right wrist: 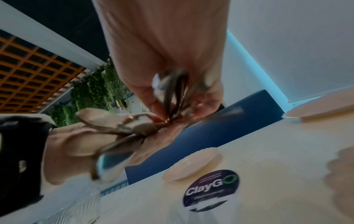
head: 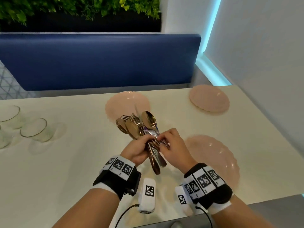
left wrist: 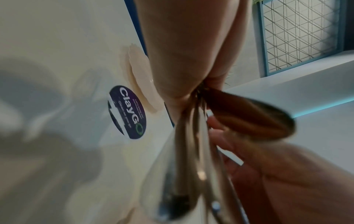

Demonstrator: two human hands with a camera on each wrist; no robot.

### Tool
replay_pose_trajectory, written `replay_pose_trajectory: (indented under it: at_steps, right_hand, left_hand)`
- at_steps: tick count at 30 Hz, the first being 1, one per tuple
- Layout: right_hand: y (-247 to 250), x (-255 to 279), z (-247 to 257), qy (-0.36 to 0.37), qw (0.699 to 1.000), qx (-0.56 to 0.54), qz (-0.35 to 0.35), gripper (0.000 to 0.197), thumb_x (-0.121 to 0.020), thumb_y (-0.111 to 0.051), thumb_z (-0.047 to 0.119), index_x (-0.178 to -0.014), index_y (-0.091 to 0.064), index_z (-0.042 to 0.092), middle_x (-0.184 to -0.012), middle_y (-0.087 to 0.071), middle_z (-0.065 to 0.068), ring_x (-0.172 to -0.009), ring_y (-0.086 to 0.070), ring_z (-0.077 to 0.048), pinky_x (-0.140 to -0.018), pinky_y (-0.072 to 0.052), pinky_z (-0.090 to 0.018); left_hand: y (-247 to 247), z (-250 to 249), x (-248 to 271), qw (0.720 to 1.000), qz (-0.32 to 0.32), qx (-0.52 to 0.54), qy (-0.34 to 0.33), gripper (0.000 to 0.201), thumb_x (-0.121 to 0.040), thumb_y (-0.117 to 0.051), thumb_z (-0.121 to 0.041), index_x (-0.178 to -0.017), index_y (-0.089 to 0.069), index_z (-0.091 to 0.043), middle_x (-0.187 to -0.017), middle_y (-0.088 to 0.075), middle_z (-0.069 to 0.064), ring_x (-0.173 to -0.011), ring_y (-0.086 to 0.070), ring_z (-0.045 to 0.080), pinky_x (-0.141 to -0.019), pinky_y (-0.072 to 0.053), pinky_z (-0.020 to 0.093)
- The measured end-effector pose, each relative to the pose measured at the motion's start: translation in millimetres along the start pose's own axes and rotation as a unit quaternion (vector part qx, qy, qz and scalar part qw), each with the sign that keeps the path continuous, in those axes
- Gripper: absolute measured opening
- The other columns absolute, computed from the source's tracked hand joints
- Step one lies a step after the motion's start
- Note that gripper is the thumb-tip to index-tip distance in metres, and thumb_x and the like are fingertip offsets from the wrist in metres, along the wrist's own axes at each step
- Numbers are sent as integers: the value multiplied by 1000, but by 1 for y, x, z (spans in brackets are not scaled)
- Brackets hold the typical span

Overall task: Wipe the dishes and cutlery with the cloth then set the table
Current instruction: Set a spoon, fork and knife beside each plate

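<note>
A bundle of gold and silver cutlery (head: 144, 127), spoons, forks and a knife, is held upright above the cream table (head: 74, 162). My left hand (head: 139, 148) grips the handles of the bundle. My right hand (head: 169, 145) pinches into the same bundle at the necks from the right. In the left wrist view the blurred cutlery handles (left wrist: 191, 159) run past the left hand's fingers (left wrist: 172, 60). In the right wrist view the right hand's fingers (right wrist: 162, 60) close on the cutlery stems (right wrist: 172, 98). Three pink plates lie on the table: far middle (head: 126, 102), far right (head: 209, 97), near right (head: 218, 158). No cloth is visible.
Clear glasses (head: 35, 130) stand at the table's left side. A round ClayGo sticker (right wrist: 210, 191) is on the tabletop under my hands. A blue bench back (head: 98, 61) runs behind the table. A white wall (head: 263, 55) closes the right side.
</note>
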State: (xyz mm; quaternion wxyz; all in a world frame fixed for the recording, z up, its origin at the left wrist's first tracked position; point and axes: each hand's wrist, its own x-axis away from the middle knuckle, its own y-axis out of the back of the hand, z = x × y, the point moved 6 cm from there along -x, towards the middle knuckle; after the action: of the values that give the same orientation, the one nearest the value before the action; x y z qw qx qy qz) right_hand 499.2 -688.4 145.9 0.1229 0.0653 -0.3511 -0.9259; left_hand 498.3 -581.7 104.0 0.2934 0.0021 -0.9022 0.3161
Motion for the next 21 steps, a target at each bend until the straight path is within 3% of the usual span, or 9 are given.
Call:
replay_pose_trajectory:
  at_steps: [3, 6, 7, 9, 11, 16, 19, 21]
  right_hand:
    - [23, -6, -22, -19, 999, 4, 29, 29, -87, -55, 5, -115, -58, 11, -106, -49, -4, -77, -48, -3, -67, -36, -2]
    - [40, -8, -41, -63, 996, -38, 56, 35, -88, -56, 5, -122, -55, 13, -95, -51, 0, -73, -49, 1, -69, -42, -1]
    - [43, -8, -48, -85, 992, -64, 67, 36, -88, -57, 4, -123, -55, 12, -88, -51, 2, -75, -52, -3, -76, -48, -8]
    - [46, -9, -61, -120, 983, -103, 92, 37, -86, -59, 1, -121, -56, 10, -78, -50, 4, -83, -59, -17, -91, -52, -34]
    - [49, -8, -70, -138, 977, -128, 102, 34, -84, -60, 0, -117, -58, 10, -74, -51, 3, -84, -60, -21, -91, -52, -41]
    - [55, -4, -81, -141, 968, -184, 94, 22, -86, -61, 6, -108, -59, 13, -70, -54, 0, -69, -58, -17, -72, -54, -36]
    - [55, -5, -86, -153, 956, -239, 77, 16, -89, -58, 8, -104, -63, 12, -72, -56, -3, -68, -57, -18, -67, -51, -35]
    - [60, -5, -90, -167, 942, -291, 15, 16, -90, -56, 6, -102, -64, 14, -75, -55, -5, -69, -55, -18, -65, -51, -30]
  left_hand:
    - [-19, 12, -12, 1000, -10, 4, -12, 18, -94, -41, 0, -91, -59, 2, -70, -70, 13, -61, -70, 19, -55, -57, 31]
    - [-30, 25, -21, 999, -34, 0, -9, 19, -95, -42, -3, -89, -60, 0, -72, -67, 12, -63, -67, 19, -59, -57, 29]
    - [-35, 29, -24, 999, -40, 0, -6, 19, -95, -42, -5, -90, -59, 0, -75, -66, 13, -65, -65, 20, -58, -58, 29]
    - [-42, 36, -28, 999, -53, 0, 1, 19, -96, -42, -7, -91, -59, 1, -77, -66, 14, -65, -66, 21, -56, -58, 29]
    - [-47, 42, -32, 998, -64, -10, 4, 19, -96, -44, -8, -91, -59, 1, -75, -66, 14, -61, -67, 20, -56, -58, 30]
    - [-56, 51, -37, 999, -34, -17, 16, 22, -95, -47, -11, -107, -60, 2, -92, -68, 17, -81, -66, 26, -73, -56, 37]
    - [-58, 53, -38, 999, -22, -13, 36, 19, -95, -47, -11, -98, -63, -1, -79, -69, 13, -68, -68, 21, -67, -58, 33]
    - [-59, 52, -38, 999, -21, 3, 39, 17, -95, -47, -10, -90, -62, -3, -69, -67, 9, -63, -66, 17, -61, -57, 29]
